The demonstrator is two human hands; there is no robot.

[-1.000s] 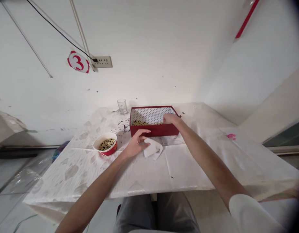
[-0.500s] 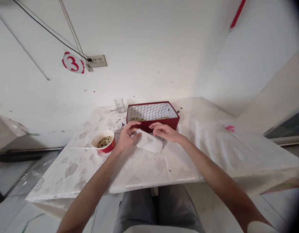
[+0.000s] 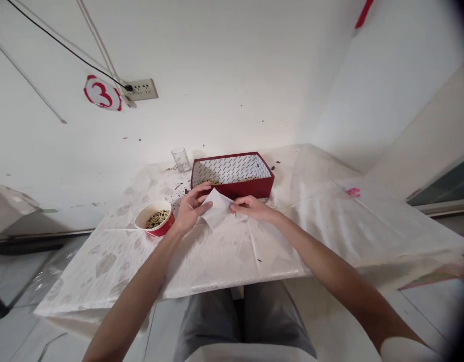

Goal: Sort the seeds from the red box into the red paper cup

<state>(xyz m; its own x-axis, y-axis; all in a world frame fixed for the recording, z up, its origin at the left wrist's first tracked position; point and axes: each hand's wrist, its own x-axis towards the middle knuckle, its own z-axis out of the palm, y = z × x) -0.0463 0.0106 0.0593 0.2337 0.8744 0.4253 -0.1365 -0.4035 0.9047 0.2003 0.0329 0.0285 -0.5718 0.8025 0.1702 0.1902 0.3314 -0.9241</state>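
Both hands hold a white paper tissue (image 3: 217,210) just above the table (image 3: 224,251), in front of a red box (image 3: 232,187). My left hand (image 3: 191,205) grips its left edge with the fingers curled. My right hand (image 3: 252,206) pinches its right side. The red box has a patterned white lining and some mixed seeds lying along its near inside wall. A red paper bowl (image 3: 155,218) with mixed dark and light seeds stands left of my left hand.
A small clear glass (image 3: 180,159) stands behind the box's left corner, near the wall. Dark crumbs are scattered between the glass and the box. The table has a white patterned cover with a pink mark (image 3: 354,191) at the right. My knees show below the table's near edge.
My right hand came out of the red box and joined my left hand on the tissue. The tissue was lifted off the table and spread between both hands.
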